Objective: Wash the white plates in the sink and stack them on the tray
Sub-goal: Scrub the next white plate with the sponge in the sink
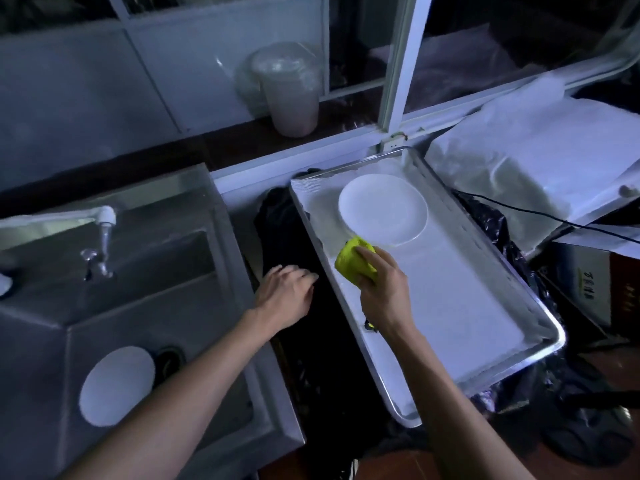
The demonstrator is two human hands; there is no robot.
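Note:
One white plate lies at the far end of the metal tray, which is lined in white. Another white plate lies in the steel sink beside the drain. My right hand grips a yellow-green sponge above the tray's left side, just short of the near rim of the tray's plate. My left hand hovers with loosely spread fingers, holding nothing, over the dark gap between sink and tray.
A faucet juts over the sink's back left. A lidded plastic container stands on the back ledge. White sheeting and a black cable lie right of the tray; black plastic fills the gap below.

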